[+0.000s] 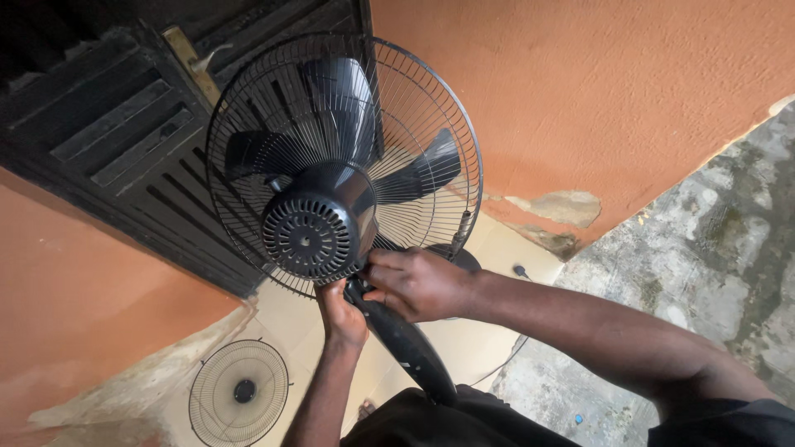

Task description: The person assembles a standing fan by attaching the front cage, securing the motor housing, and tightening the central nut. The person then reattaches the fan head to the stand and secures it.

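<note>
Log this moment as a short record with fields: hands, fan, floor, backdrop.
left hand: left hand wrapped around the fan's neck just under the motor housing
right hand: right hand closed on the same joint from the other side
fan: black standing fan, rear grille on, blades exposed
floor: detached front grille lying flat
backdrop: orange wall, dark louvred door
</note>
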